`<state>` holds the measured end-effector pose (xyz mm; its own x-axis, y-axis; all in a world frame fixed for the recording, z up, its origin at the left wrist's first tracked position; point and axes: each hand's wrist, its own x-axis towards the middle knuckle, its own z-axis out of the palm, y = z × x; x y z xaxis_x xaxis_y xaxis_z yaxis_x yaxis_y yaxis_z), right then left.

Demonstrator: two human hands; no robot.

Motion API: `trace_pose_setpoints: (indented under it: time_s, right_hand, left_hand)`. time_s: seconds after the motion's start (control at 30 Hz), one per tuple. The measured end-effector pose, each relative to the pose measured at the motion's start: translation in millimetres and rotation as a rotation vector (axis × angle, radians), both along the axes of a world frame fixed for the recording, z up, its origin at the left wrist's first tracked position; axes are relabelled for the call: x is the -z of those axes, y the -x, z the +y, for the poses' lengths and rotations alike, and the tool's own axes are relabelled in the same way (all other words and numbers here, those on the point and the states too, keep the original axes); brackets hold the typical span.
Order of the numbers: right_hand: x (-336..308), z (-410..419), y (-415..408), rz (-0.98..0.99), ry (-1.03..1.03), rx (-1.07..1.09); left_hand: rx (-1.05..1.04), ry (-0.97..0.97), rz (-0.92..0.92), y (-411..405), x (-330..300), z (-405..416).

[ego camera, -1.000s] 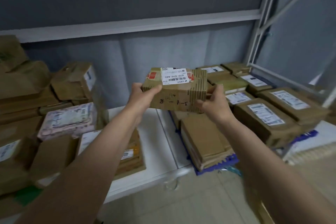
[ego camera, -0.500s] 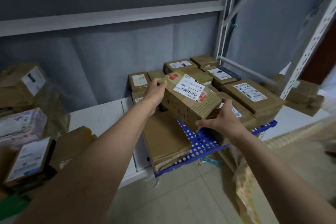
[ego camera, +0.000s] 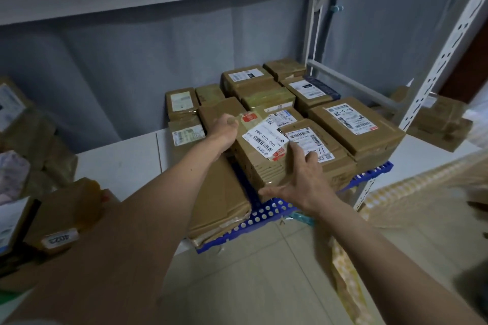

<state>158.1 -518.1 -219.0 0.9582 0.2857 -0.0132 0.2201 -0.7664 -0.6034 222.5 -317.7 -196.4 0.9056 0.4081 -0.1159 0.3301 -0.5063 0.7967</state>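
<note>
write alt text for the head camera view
A taped brown parcel with a white label is held tilted over a blue pallet packed with other parcels. The left hand grips its far end, the right hand its near corner. More parcels lie on the white shelf at left.

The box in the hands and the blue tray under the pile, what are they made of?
The box looks like brown cardboard: dull brown sides with ribbed lines on the near face. Shiny clear tape, probably plastic, seems to wrap it, and the white label looks like paper. The blue tray seems to be hard plastic: an even bright colour and a moulded grid of holes.
</note>
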Motion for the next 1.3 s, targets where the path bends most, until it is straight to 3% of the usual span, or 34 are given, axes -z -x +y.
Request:
trace_pose_setpoints:
  time_s: [0.2, 0.53, 0.97, 1.3]
  right_hand:
    - [17, 6, -8, -0.018, 0.200, -0.087]
    - [36, 18, -20, 0.010, 0.305, -0.142]
    - [36, 27, -23, 0.049, 0.344, -0.141]
    - [28, 33, -20, -0.031, 0.505, -0.186]
  left_hand:
    - [0.064, -0.160, 0.031, -6, 26, -8]
    - [0.074, -0.405, 0.163, -10, 47, -14]
    - [0.109, -0.455, 0.188, -18, 63, -13]
    - [0.148, -0.502, 0.156, -9, 55, -12]
